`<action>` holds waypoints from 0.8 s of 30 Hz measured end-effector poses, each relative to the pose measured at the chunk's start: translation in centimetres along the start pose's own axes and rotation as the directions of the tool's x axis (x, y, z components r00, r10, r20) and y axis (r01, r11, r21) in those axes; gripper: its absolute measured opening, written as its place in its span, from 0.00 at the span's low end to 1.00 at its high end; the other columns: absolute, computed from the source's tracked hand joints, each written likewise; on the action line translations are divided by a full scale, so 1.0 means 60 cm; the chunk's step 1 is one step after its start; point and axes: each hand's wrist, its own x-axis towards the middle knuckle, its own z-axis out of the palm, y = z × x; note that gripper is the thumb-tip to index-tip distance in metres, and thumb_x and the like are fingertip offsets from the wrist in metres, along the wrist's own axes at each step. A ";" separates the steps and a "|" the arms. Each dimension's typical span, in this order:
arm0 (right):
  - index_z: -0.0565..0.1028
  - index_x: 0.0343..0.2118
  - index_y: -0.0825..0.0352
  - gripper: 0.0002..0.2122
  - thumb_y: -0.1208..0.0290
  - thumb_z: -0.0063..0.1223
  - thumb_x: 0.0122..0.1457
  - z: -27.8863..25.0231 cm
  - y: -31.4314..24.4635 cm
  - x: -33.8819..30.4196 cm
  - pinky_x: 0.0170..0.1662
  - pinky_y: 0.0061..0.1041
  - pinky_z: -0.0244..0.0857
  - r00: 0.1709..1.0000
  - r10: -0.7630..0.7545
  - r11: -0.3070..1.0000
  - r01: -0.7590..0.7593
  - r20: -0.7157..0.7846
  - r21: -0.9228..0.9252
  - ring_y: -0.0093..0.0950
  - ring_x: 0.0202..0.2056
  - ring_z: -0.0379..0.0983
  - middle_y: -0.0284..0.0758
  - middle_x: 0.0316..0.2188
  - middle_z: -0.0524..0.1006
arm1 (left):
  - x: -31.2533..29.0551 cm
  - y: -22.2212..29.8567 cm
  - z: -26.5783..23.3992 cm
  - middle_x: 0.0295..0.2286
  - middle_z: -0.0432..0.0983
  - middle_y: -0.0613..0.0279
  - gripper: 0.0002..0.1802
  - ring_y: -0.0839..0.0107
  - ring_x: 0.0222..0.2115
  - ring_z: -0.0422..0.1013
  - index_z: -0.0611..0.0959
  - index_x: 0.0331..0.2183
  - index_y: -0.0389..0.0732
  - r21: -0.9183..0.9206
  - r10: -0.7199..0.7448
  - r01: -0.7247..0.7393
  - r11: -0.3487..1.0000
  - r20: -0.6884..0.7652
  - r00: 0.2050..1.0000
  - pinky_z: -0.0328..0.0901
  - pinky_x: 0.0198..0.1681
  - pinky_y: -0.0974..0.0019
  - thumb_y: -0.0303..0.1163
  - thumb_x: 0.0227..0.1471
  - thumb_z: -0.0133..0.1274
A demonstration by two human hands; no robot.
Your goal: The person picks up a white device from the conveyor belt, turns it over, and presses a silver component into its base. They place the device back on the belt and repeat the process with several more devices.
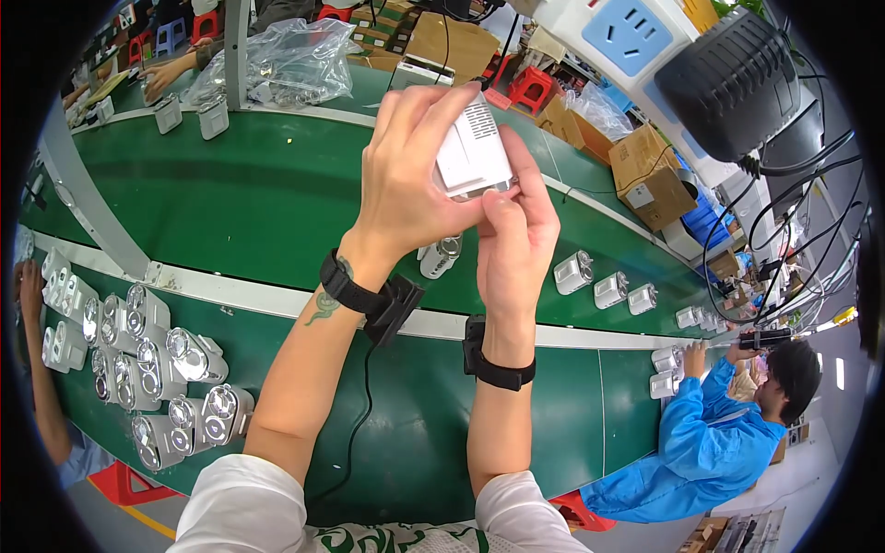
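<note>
Fingers of the left hand [401, 175] curl round the left and upper edges of a white unit [475, 152], held over the green belt [277, 207] at upper centre of the frame; the right hand [516, 241] closes on its right side, thumb at the lower edge. The step looks like checking or fitting in mid-air, and the next move seems to call for a steady two-handed hold. Other units [610, 289] stand right of centre; a cluster [159, 367] crowds the lower left
</note>
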 end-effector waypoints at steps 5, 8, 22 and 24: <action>0.61 0.63 0.75 0.27 0.82 0.43 0.58 -0.007 0.001 -0.005 0.46 0.15 0.63 1.000 0.000 1.000 0.001 0.006 -0.026 0.14 0.38 0.67 0.32 0.42 0.74 | 0.000 0.005 -0.003 0.41 0.73 0.55 0.43 0.56 0.40 0.69 0.78 0.49 0.39 -0.019 -0.026 0.026 0.999 0.002 1.000 0.68 0.40 0.57 0.38 0.24 0.70; 0.61 0.63 0.75 0.26 0.82 0.43 0.59 0.001 -0.004 -0.010 0.49 0.18 0.64 1.000 -0.015 0.999 0.016 0.010 -0.051 0.18 0.43 0.69 0.35 0.46 0.74 | -0.002 0.007 -0.004 0.41 0.74 0.54 0.45 0.56 0.40 0.69 0.78 0.49 0.37 -0.030 -0.044 0.044 0.999 -0.006 0.999 0.66 0.42 0.58 0.37 0.23 0.72; 0.48 0.67 0.70 0.44 0.75 0.65 0.51 -0.015 0.056 0.009 0.54 0.30 0.66 0.966 -0.148 0.769 0.248 0.213 -0.589 0.33 0.54 0.69 0.48 0.58 0.67 | -0.020 -0.046 0.007 0.35 0.79 0.57 0.40 0.73 0.32 0.74 0.74 0.47 0.24 -0.394 -0.620 0.904 0.167 0.671 0.406 0.69 0.35 0.70 0.46 0.43 0.67; 0.50 0.66 0.69 0.45 0.78 0.67 0.47 -0.023 0.066 0.015 0.55 0.30 0.65 0.971 -0.049 0.592 0.216 0.233 -0.776 0.34 0.53 0.70 0.44 0.56 0.69 | -0.026 -0.057 -0.008 0.37 0.77 0.51 0.40 0.69 0.37 0.73 0.72 0.49 0.23 -0.225 -0.511 0.972 0.068 0.829 0.228 0.69 0.41 0.67 0.48 0.47 0.64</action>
